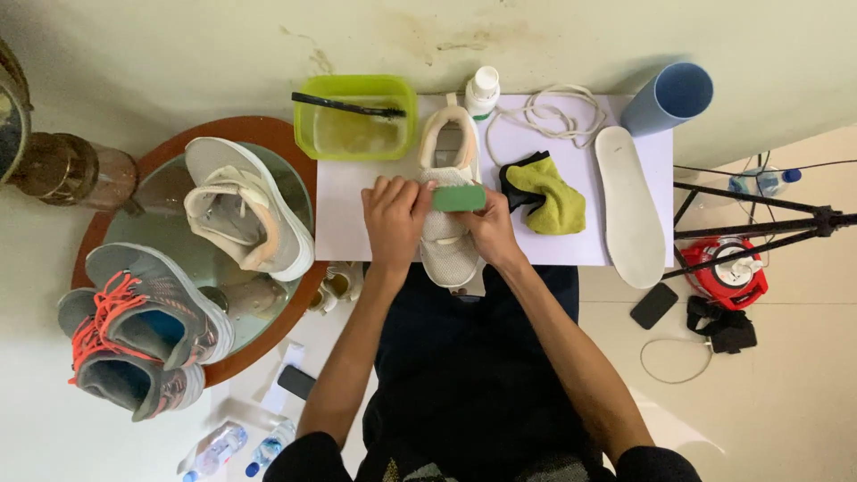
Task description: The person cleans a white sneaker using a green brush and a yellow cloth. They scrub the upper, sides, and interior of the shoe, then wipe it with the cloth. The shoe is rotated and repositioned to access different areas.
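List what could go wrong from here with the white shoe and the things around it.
1. The white mesh shoe overhangs the near edge of the white table; pressure from the left hand and right hand, which holds a green block, might tip it off.
2. The green plastic tub with a black brush across it sits close; a bump could spill it.

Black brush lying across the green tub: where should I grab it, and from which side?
Grip the brush by its bare handle end at the tub's left rim, coming from above-left. That end overhangs the rim; the bristle end rests by the right rim.
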